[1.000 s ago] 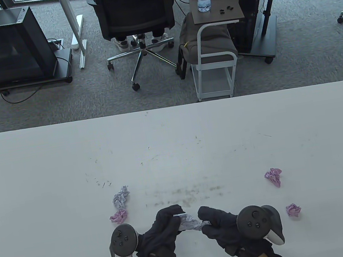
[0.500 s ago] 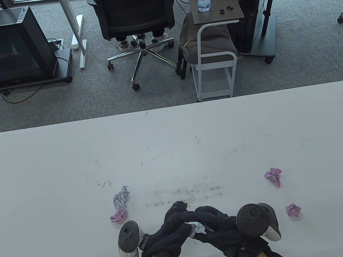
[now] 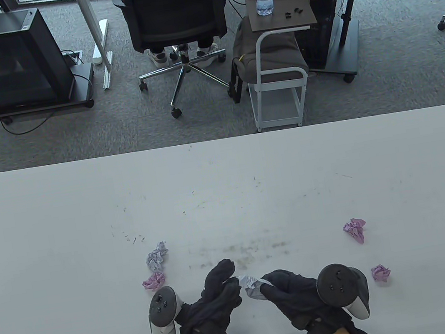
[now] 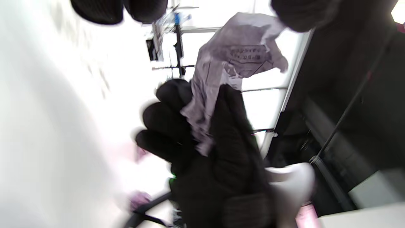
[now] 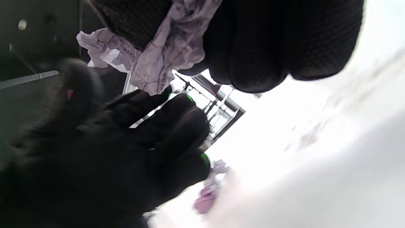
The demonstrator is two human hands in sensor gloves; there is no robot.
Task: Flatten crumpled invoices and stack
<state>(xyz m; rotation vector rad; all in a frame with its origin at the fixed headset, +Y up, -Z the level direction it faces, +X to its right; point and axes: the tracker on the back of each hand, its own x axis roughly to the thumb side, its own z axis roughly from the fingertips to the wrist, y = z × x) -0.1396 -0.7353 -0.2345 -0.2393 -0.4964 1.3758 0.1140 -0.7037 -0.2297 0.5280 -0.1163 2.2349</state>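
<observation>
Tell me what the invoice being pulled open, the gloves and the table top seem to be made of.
Invoice: thin matte paper, sharply creased, with printed lines.
Gloves, as on the left hand and right hand: dark knitted fabric, judging by the dotted weave in the right wrist view.
Table: smooth white top, probably laminate or plastic; scuffed grey.

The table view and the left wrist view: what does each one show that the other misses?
Only the table view shows the crumpled balls waiting on the white table: a grey ball and a pink ball on the left, two pink balls on the right. Only the left wrist view shows printed lines on the paper. Both show the grey invoice held between the left hand and the right hand.
</observation>
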